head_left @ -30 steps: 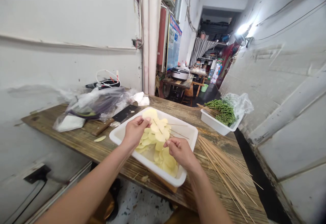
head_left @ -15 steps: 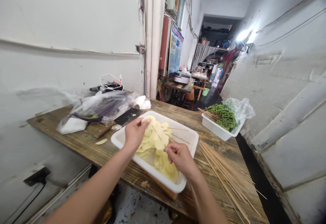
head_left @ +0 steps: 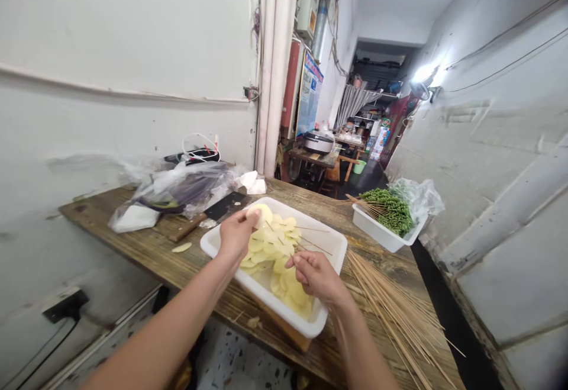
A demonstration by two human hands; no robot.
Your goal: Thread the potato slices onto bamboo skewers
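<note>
A white plastic tray (head_left: 310, 233) on the wooden table (head_left: 102, 208) holds a heap of thin pale potato slices (head_left: 275, 266). My left hand (head_left: 236, 236) pinches a slice (head_left: 262, 212) at the far end of the heap. My right hand (head_left: 316, 276) sits over the near slices, its fingers closed on a thin bamboo skewer (head_left: 314, 247) that passes through several slices. The skewer's hidden stretch lies under the slices and fingers. A loose bundle of bamboo skewers (head_left: 390, 313) lies to the right of the tray.
Left of the tray lie a cleaver (head_left: 226, 205) on a board, a loose potato slice (head_left: 181, 247) and a plastic bag (head_left: 177, 193). At the back right, a small white tray (head_left: 377, 230) holds skewered green peppercorn sprigs (head_left: 390, 212). Walls flank the table.
The whole scene sits lower and further right in the view as my head shifts. Both hands keep their hold over the tray, with little visible movement.
</note>
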